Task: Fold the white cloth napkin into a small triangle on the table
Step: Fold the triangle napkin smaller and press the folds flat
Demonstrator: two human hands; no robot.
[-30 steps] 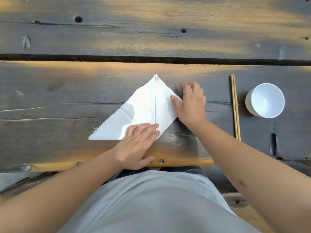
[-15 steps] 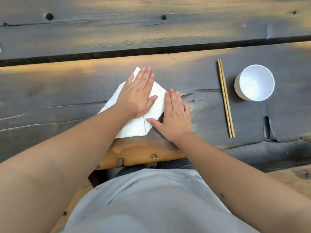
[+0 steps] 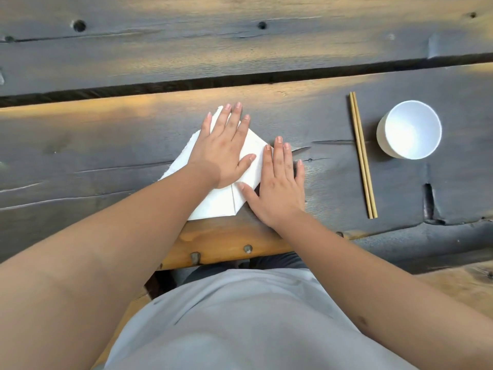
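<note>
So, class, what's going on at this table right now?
A person is folding a white napkin on a wooden table. The left hand lies flat on the folded cloth, pressing it down. The right hand lies flat beside it, its thumb and forefinger at the napkin's right edge. Chopsticks and a white cup sit untouched to the right.

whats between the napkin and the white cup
The right hand, flat at the napkin's right edge, then bare table, then the chopsticks beside the cup, in the head view.

Left hand [image 3: 225, 149] and forearm hide most of napkin [image 3: 218, 204].
</note>
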